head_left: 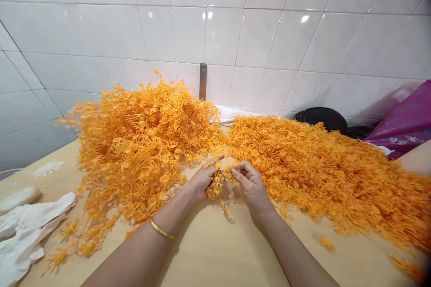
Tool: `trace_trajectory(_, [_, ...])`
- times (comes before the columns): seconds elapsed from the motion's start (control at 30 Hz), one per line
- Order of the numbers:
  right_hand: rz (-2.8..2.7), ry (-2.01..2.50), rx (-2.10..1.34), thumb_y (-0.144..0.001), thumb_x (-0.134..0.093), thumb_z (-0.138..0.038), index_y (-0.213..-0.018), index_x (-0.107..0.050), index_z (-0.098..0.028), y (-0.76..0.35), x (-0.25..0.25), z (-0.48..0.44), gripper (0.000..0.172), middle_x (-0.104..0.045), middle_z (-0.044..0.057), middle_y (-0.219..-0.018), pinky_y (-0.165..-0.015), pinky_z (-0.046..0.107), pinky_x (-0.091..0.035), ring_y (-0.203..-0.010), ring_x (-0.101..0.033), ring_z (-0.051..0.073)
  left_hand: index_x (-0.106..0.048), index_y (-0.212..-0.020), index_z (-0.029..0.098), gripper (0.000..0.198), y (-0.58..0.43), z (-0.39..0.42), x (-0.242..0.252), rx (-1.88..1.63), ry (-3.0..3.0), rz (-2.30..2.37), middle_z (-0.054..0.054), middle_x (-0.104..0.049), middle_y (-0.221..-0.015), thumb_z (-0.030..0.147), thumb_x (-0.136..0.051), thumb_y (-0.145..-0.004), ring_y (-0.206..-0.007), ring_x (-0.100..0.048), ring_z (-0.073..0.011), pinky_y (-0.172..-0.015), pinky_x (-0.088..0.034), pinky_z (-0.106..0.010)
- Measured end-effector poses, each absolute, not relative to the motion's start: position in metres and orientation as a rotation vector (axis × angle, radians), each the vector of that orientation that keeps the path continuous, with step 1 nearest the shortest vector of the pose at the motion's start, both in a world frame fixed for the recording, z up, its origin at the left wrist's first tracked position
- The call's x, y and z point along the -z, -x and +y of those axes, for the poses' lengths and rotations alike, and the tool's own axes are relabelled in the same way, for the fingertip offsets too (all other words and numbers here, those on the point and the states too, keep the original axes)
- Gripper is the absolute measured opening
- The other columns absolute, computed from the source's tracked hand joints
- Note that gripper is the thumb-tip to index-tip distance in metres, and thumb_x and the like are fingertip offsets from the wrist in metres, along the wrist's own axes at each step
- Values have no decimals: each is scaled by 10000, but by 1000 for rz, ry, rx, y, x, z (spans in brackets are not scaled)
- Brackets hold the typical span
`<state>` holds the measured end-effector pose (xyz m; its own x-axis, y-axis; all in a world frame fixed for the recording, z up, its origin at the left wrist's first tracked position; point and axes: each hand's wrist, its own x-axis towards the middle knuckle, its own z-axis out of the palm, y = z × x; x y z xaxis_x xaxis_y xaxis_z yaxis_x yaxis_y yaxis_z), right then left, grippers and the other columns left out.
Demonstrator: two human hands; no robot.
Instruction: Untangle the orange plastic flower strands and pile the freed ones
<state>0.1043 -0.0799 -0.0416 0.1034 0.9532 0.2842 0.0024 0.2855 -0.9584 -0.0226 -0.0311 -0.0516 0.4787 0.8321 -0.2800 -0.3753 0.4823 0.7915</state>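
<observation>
My left hand (202, 180) is closed around a small sprig of orange plastic flower pieces (218, 180), its thumb and index finger pointing up and to the right. A thin end of that sprig dangles below it over the table. Facing it, my right hand (251, 184) pinches the right side of the same orange sprig between thumb and fingertips. A tall tangled heap of orange flower stems (144, 143) rises beside my left hand. On the other side spreads a lower, wide pile of loose orange flower pieces (323, 170), close to my right hand.
White gloves (30, 224) lie at the table's left edge, near a white flower-shaped piece (49, 168). Behind the right pile are a black bag (321, 117) and a purple bag (404, 119). A tiled wall (225, 31) with a metal bracket (202, 81) closes off the back.
</observation>
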Motion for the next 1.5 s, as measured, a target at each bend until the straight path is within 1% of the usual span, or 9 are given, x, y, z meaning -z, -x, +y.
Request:
trace_trajectory(0.3, [-1414, 1043, -1023, -697, -528, -261, -939, -541, -187, -102, 43, -79, 254, -575, 38, -910, -706, 287, -408, -808, -528, 163, -462, -1127, 215, 536, 22, -36, 43, -871, -694, 659, -5, -602, -620, 78, -570, -619, -465, -539, -106, -461, -431, -222])
trace_trajectory(0.43, [-1529, 1167, -781, -738, -485, -304, -796, -579, -169, -103, 42, -79, 175, -552, 9, -729, -603, 251, -376, -667, -492, 132, -424, -1157, 226, 581, 22, -33, 48, -915, -702, 653, 7, -583, -609, 102, -599, -617, -450, -525, -95, -427, -411, -200])
trace_trajectory(0.53, [-1519, 1257, -601, -772, -441, -322, -644, -533, -161, -102, 42, -80, 226, -448, -22, -581, -532, 232, -321, -560, -408, 101, -369, -1194, 240, 629, 21, -33, 48, -925, -731, 683, 33, -550, -566, 122, -607, -623, -394, -473, -67, -372, -357, -163])
trace_trajectory(0.7, [-1456, 1327, -318, -783, -420, -291, -590, -441, -174, -93, 37, -88, 226, -404, -24, -585, -523, 231, -293, -567, -375, 101, -358, -1196, 203, 622, 16, -37, 48, -929, -752, 688, 49, -514, -513, 122, -593, -626, -361, -432, -51, -362, -326, -152])
trace_trajectory(0.87, [-1351, 1266, -308, -810, -379, -323, -623, -398, -189, -90, 11, -105, 231, -375, -33, -553, -473, 223, -281, -499, -341, 92, -406, -1144, 153, 547, 12, -31, 55, -958, -776, 745, 66, -464, -431, 169, -595, -630, -326, -395, -54, -354, -289, -155])
trace_trajectory(0.97, [-1254, 1251, -246, -821, -358, -339, -627, -373, -196, -97, -1, -107, 241, -362, -35, -548, -480, 226, -293, -493, -348, 93, -327, -1214, 161, 633, 13, -30, 56, -968, -826, 744, 89, -408, -386, 200, -593, -641, -317, -360, -53, -352, -254, -148])
trace_trajectory(1.13, [-1286, 1513, 1, -752, -456, -265, -782, -474, -182, -123, 12, -88, 90, -487, 32, -733, -585, 274, -364, -633, -456, 143, -144, -1301, 207, 754, 19, -32, 55, -950, -874, 661, 85, -430, -415, 260, -561, -675, -326, -339, -50, -358, -225, -142])
trace_trajectory(1.27, [-1349, 1578, 173, -737, -421, -200, -872, -496, -161, -134, 20, -81, 159, -491, 98, -903, -663, 319, -377, -766, -481, 187, -133, -1304, 164, 751, 20, -32, 53, -980, -923, 727, 67, -462, -426, 257, -549, -686, -332, -329, -44, -344, -173, -137])
trace_trajectory(1.5, [-1932, 1409, -395, -724, -388, -137, -765, -559, -194, -120, 18, -92, 184, -570, 15, -738, -616, 253, -367, -676, -498, 137, -371, -1145, 161, 470, 25, -27, 48, -938, -751, 661, 77, -434, -410, 197, -509, -697, -309, -314, -44, -346, -226, -140])
